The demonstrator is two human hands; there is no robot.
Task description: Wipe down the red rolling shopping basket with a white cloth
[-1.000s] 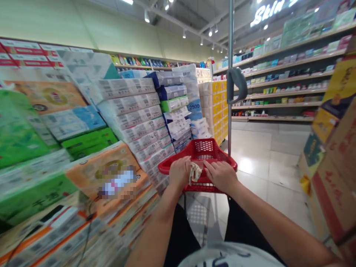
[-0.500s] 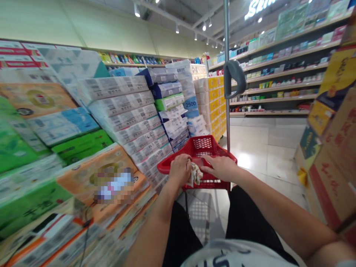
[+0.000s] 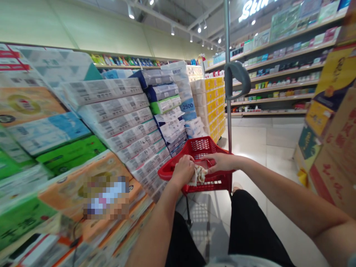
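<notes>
A red plastic shopping basket (image 3: pixel 164 171) with mesh walls stands in front of me on a wheeled frame. My left hand (image 3: pixel 183 169) is closed at its near rim, its fingers curled over a crumpled, cream, patterned cloth (image 3: pixel 199 175). Part of the cloth sticks out to the right of that hand and hangs over the rim. My right hand (image 3: pixel 219 162) reaches in from the right, thumb and fingers apart, the thumb close to the cloth. Whether it touches the cloth I cannot tell. A metal pole (image 3: pixel 228 40) with a grey loop handle (image 3: pixel 244 83) rises at the basket's right side.
Stacked tissue packs (image 3: pixel 119 111) lean close along my left. Yellow-and-white packs (image 3: pixel 215 107) stand beyond the basket. Cardboard cartons (image 3: pixel 338 159) line the right. Stocked shelves (image 3: pixel 278 91) fill the back. Pale tiled floor (image 3: pixel 253 142) runs between the basket and the cartons.
The tissue packs on the left have shifted left and nearer in view. My right hand has drawn its fingers in closer to the cloth. My left hand stays at the rim with the cloth.
</notes>
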